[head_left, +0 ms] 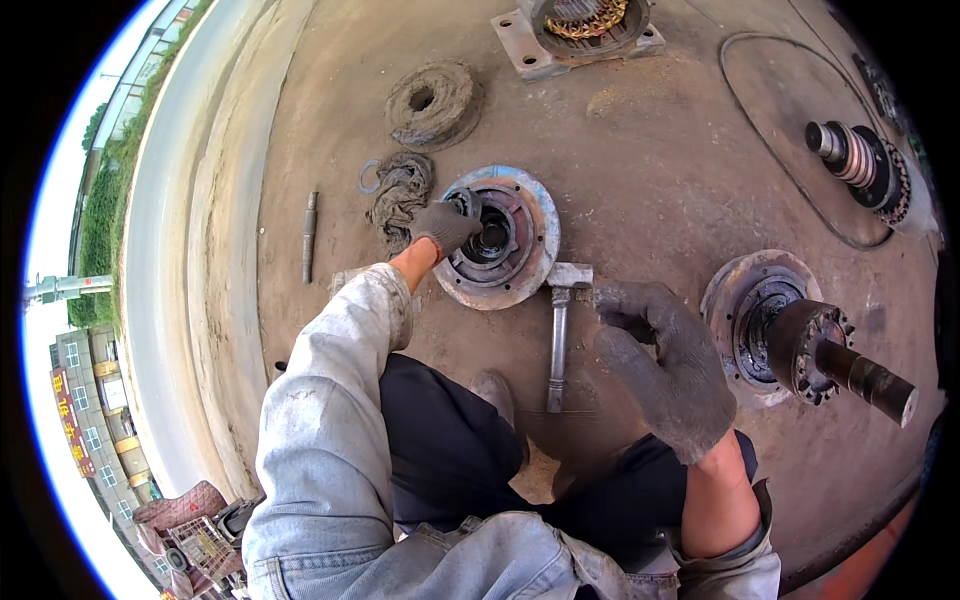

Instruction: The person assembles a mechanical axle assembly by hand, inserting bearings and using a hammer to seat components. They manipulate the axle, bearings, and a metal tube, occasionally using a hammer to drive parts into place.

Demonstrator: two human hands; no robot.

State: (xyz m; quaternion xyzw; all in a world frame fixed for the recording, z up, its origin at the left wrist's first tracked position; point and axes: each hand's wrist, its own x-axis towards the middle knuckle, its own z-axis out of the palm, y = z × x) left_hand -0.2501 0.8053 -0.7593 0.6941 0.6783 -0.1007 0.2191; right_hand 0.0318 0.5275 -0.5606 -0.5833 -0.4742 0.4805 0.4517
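My left hand [445, 228], in a dark work glove, is closed at the rim of a dark metal ring [465, 202]. That ring is over the left side of the opening in a round, blue-edged metal flange [543, 215], which lies flat on the ground and has a greasy centre. My right hand [675, 365], gloved too, hangs above the ground with thumb and fingers curved apart and nothing between them. Just left of its fingertips lies a hammer [559, 345], its metal head against the flange's lower right edge.
A dirty rag [402, 195], a round mud-caked part [433, 105] and a metal rod [310, 237] lie to the left. A shaft assembly [800, 345] stands at right. Beyond are a motor housing [585, 35], a cable [790, 205] and another shaft part [860, 165].
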